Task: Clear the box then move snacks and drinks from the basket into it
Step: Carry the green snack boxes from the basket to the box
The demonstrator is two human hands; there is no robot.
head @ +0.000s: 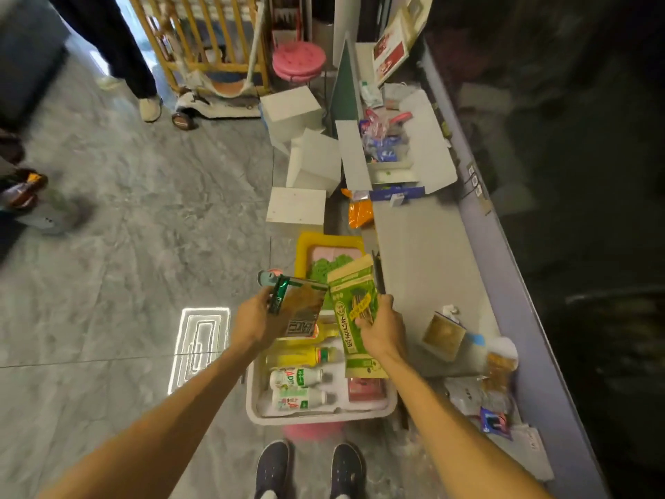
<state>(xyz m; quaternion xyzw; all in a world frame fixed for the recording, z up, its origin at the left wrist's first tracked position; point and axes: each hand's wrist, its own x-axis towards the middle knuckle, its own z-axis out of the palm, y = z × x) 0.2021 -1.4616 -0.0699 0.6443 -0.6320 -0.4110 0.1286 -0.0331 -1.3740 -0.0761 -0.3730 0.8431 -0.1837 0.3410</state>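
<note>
My left hand [253,318] grips a brown snack packet [302,307] with a green foil edge above the basket. A tall green and tan snack bag [354,311] is held upright by my right hand [381,331]. Below them the white basket [320,415] holds two yellow bottles [300,356], two white drink bottles [297,378] and a pink packet [365,388]. Far ahead on the grey counter, the open white box [435,145] contains several blue and red wrapped items [381,138].
A yellow tray [306,246] with green stuff sits past the basket. White cubes [297,205] lie on the floor. An orange bag [360,212] hangs at the counter edge. A tan carton [442,333] and packets [498,369] rest on the counter. A person's legs [138,70] stand far left.
</note>
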